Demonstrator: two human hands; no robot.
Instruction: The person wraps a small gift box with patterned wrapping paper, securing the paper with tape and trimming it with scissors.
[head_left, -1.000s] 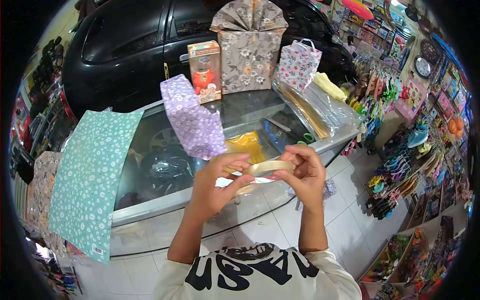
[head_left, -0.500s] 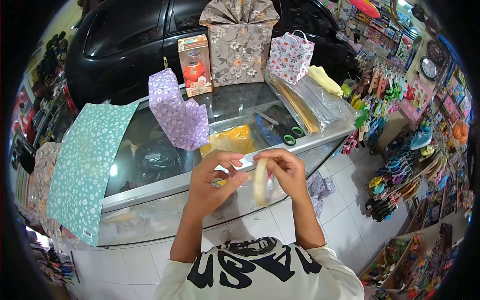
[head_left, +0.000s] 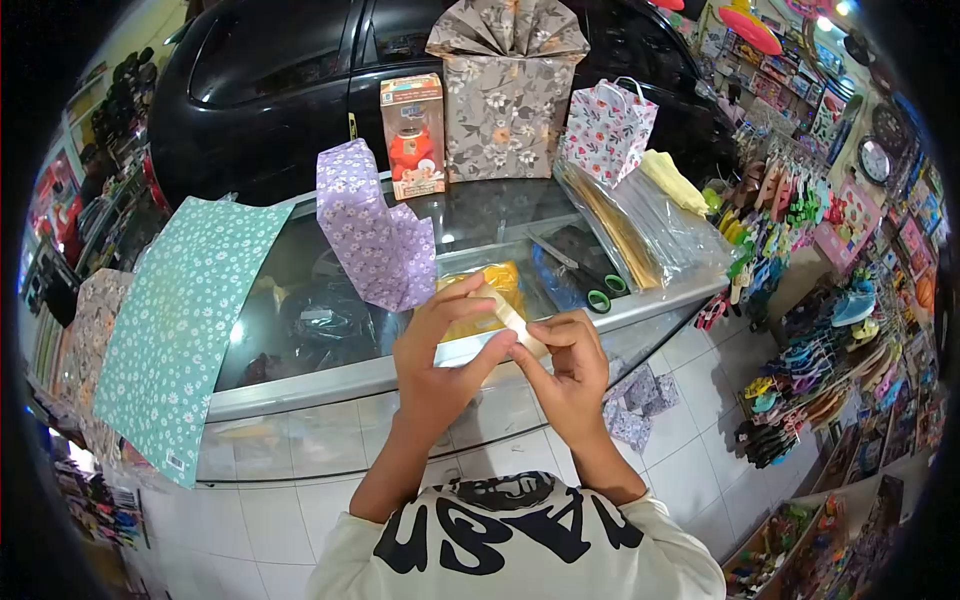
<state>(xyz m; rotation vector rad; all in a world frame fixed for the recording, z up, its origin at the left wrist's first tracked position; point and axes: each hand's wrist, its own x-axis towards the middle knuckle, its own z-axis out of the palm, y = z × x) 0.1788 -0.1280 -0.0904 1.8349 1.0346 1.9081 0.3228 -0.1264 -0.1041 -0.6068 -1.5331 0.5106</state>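
Observation:
A roll of clear tape [head_left: 508, 314] is held edge-on between my hands, in front of the glass counter's near edge. Its left end lies against the fingers of my left hand [head_left: 436, 350], whose thumb reaches across to the near side. My right hand [head_left: 572, 368] pinches the other end, fingers curled and thumb close to the left thumb. Whether a strip is pulled loose cannot be made out. Just beyond the hands is a yellow plastic packet [head_left: 497, 285]. Green-handled scissors [head_left: 598, 290] lie to the right, and a folded purple floral paper [head_left: 375, 235] stands to the left.
The glass counter [head_left: 290, 385] carries green floral paper [head_left: 190, 320], a boxed red toy [head_left: 414, 145], a grey floral wrapped package [head_left: 505, 120], a small floral gift bag [head_left: 610, 125] and plastic sleeves [head_left: 655, 240]. A black car [head_left: 270, 60] stands behind; hanging goods [head_left: 790, 370] are right.
The tape roll has turned from upright to slanted edge-on, and my left hand has closed onto it. Both hands have come together. The view has shifted slightly, moving the counter items rightward.

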